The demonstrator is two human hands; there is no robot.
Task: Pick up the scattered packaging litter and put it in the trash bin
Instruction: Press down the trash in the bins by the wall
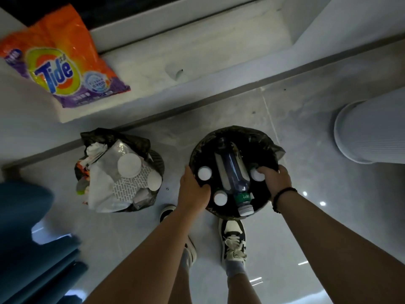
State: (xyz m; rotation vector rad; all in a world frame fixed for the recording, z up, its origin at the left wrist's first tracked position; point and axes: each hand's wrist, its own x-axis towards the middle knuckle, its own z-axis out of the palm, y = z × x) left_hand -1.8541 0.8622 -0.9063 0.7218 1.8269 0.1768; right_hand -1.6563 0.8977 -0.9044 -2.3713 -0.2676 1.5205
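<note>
Trash bin (269,139) rim gripped by left hand (192,191) and right hand (277,179).

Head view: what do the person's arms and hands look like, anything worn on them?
Both forearms are bare, with no sleeves in view. The left hand wears nothing: no glove, ring or watch shows. The right hand is also ungloved; at its wrist sits a dark beaded bracelet, which seems to wrap round more than once. No other markings can be made out in the dim light.

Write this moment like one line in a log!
left hand: grips bin rim | right hand: grips bin rim | trash bin: holds plastic bottle
</note>
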